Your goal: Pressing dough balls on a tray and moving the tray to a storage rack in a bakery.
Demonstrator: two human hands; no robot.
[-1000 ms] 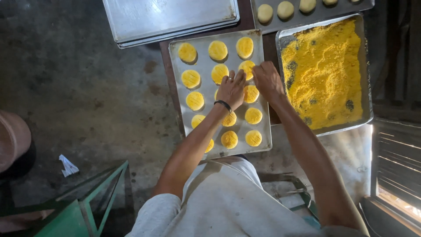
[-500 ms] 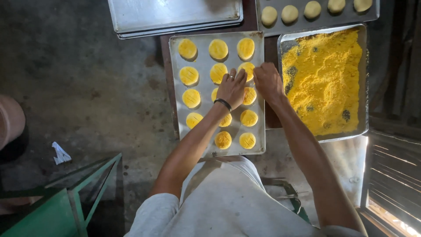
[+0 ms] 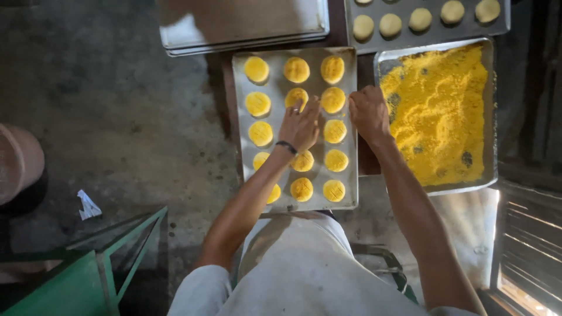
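A metal baking tray (image 3: 240, 117) holds several round yellow crumb-coated patties (image 3: 258, 103) in three columns. My left hand (image 3: 301, 124) lies flat over the middle column, fingertips touching one patty (image 3: 294, 95); a dark band circles its wrist. My right hand (image 3: 368, 113) rests at the tray's right edge, fingers curled, beside a patty (image 3: 333, 100). Whether it holds anything is hidden. To the right, a second tray (image 3: 490, 117) is filled with loose yellow crumbs (image 3: 439, 111).
At the top right, a tray (image 3: 503, 20) carries several pale uncoated dough rounds (image 3: 390, 25). An empty metal tray (image 3: 246, 26) lies at the top left. A green metal frame (image 3: 117, 257) stands low left on the concrete floor, by a brown round object (image 3: 17, 167).
My right hand has drawn back from the patties to the tray's right edge. My left hand stays over the middle column. The view has shifted slightly.
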